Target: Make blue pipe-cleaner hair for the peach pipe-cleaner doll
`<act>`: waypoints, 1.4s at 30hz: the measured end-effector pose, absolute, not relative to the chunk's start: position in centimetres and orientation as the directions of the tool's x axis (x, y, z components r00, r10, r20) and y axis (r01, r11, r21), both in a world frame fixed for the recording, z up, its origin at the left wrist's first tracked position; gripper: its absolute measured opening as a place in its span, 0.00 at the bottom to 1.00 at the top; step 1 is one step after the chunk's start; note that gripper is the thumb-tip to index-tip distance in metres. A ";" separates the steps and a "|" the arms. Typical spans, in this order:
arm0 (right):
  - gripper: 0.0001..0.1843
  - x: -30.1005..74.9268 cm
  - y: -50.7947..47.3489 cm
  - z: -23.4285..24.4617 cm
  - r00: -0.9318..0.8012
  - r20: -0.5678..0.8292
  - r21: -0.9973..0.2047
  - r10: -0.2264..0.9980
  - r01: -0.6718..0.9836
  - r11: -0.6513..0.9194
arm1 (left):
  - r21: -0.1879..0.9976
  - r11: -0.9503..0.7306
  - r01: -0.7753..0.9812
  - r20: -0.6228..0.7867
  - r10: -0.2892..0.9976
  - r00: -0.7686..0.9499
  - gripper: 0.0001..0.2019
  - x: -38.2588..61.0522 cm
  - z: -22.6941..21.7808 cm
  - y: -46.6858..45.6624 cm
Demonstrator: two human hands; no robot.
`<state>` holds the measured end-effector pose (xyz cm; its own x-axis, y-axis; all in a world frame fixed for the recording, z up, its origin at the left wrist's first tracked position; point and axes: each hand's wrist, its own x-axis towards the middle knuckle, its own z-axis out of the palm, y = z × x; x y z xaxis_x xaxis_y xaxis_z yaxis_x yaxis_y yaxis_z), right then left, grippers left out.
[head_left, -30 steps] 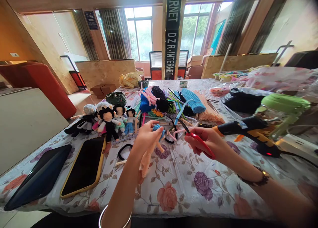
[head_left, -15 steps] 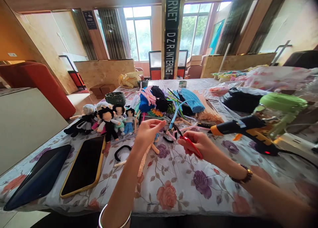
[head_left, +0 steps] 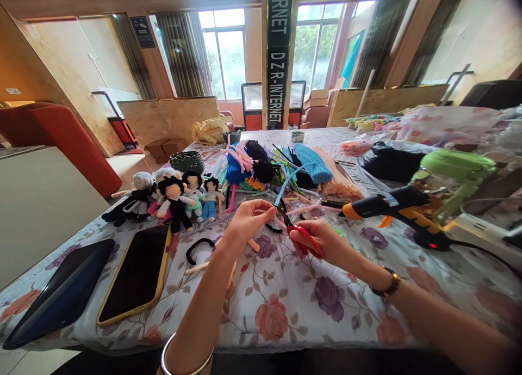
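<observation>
My left hand [head_left: 253, 217] pinches the near end of a light blue pipe cleaner [head_left: 287, 183], which slopes up toward a bundle of the same blue. In my right hand [head_left: 316, 238] are red-handled scissors [head_left: 306, 241]; their dark blades are beside my left fingertips, close to the blue stem. I cannot make out whether the blades touch it. Beneath my left hand and forearm lies a peach pipe-cleaner figure [head_left: 253, 245], mostly hidden. A curved black pipe cleaner [head_left: 194, 250] rests left of my forearm.
Several small dolls [head_left: 173, 192] sit at the left, behind a yellow-cased phone [head_left: 136, 277] and a dark blue glossy slab [head_left: 61, 293]. Pipe-cleaner bundles [head_left: 312, 165] lie across the middle. A glue gun [head_left: 391, 206] with a glowing red light and a cord is at the right, near a green-topped jar [head_left: 457, 163].
The scissors have moved left, bringing the blades up to my left fingertips and the blue stem. My left hand has shifted slightly right. The view has turned a little.
</observation>
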<state>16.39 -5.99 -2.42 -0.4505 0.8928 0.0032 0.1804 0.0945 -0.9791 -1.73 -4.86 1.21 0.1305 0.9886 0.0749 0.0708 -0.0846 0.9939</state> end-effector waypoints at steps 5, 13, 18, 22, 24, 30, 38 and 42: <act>0.24 16.6 -5.8 -2.6 -0.510 -0.009 -0.982 0.860 0.168 0.089 | 0.980 -0.132 0.147 0.117 0.987 0.111 0.12 -1.6 1.0 -4.8; 0.25 16.7 -5.7 -3.1 -0.537 -0.019 -0.977 0.843 0.188 0.098 | 0.939 -0.230 0.256 0.197 0.969 0.147 0.09 -1.6 1.1 -4.7; 0.26 16.8 -5.8 -3.0 -0.534 -0.026 -0.980 0.845 0.179 0.083 | 0.904 -0.266 0.334 0.219 0.961 0.171 0.06 -1.7 1.0 -4.4; 0.26 16.8 -5.7 -2.9 -0.542 -0.026 -0.983 0.840 0.166 0.076 | 0.893 -0.283 0.351 0.237 0.957 0.168 0.06 -1.7 0.9 -4.4; 0.26 16.7 -5.7 -2.8 -0.539 -0.033 -0.982 0.842 0.172 0.072 | 0.890 -0.294 0.349 0.248 0.954 0.171 0.07 -1.7 1.0 -4.4; 0.27 16.8 -5.8 -2.2 -0.540 -0.058 -0.974 0.840 0.216 0.071 | 0.864 -0.313 0.394 0.258 0.948 0.186 0.07 -1.7 1.0 -4.4; 0.28 17.0 -5.4 -2.8 -0.551 -0.058 -0.981 0.833 0.188 0.056 | 0.848 -0.320 0.421 0.274 0.947 0.168 0.06 -1.7 0.7 -4.2; 0.29 17.6 -4.7 -2.8 -0.621 -0.081 -0.988 0.779 0.153 0.019 | 0.837 -0.316 0.448 0.277 0.949 0.152 0.05 -1.7 0.9 -4.2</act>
